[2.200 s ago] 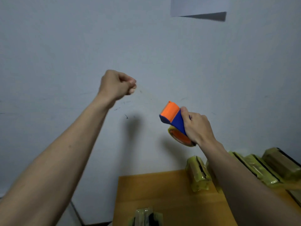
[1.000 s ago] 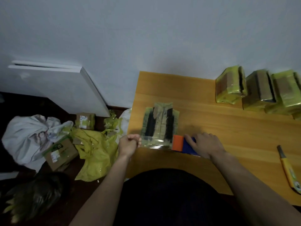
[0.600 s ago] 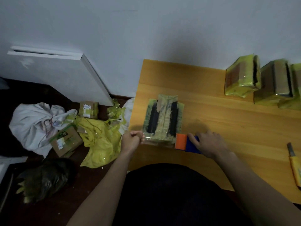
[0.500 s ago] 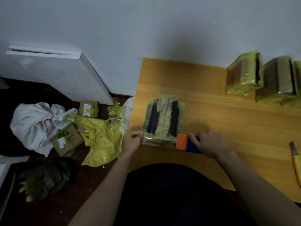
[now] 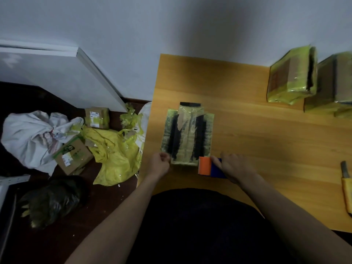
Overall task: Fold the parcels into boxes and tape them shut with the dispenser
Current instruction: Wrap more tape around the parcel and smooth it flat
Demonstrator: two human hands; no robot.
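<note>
The left hand point(image 5: 159, 164) pinches the tape end and the right hand point(image 5: 235, 167) grips the tape dispenser point(image 5: 209, 166) at the box point(image 5: 187, 134), so taping looks underway; next, press the tape down flat.

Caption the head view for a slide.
Right hand holds an orange-and-blue tape dispenser at the near edge of a flattened yellow-taped cardboard parcel on the wooden table; left hand pinches its corner.

A yellow-handled utility knife point(image 5: 345, 189) lies at the right edge of the wooden counter point(image 5: 266, 145). On the dark floor left of the counter: a white bag point(image 5: 28, 136), a crumpled yellow plastic sheet point(image 5: 114, 159), two small labelled cardboard cartons point(image 5: 97, 118) point(image 5: 73, 155), and a black bag point(image 5: 49, 201). A white panel point(image 5: 47, 73) leans against the wall.
</note>
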